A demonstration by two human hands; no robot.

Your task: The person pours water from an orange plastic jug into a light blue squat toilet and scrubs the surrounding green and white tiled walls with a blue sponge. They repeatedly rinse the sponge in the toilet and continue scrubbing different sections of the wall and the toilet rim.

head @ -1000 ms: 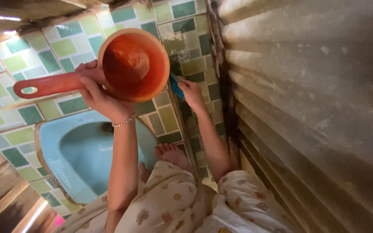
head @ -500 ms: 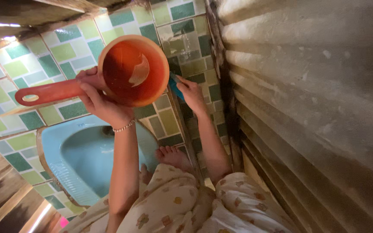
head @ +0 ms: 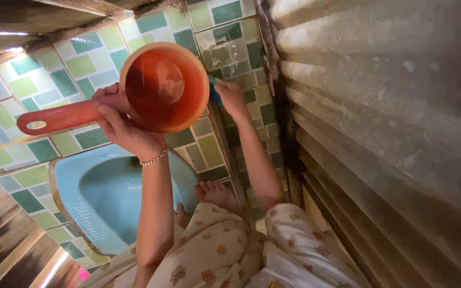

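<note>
Left hand [head: 121,120] wrapped around the neck of an orange dipper [head: 164,85], fingers closed tight where handle meets bowl. Bowl tipped toward the camera, open mouth showing, long handle pointing left with its hanging hole at the far end. Thin bracelet [head: 153,158] on that wrist.

Right hand [head: 229,96] pressed on the green tiled floor [head: 81,66], closed on a small blue scrubber [head: 214,93] mostly hidden behind the dipper's rim. Compared with half a second ago: right hand shifted up along the tiles, closer to the corner by the corrugated metal wall [head: 380,133]; scrubber less visible now. Dipper held in nearly the same spot, a touch higher.

Blue squat toilet pan [head: 73,181] below the left forearm. Bare foot [head: 214,192] beside its rim, patterned cloth over the knees.
</note>
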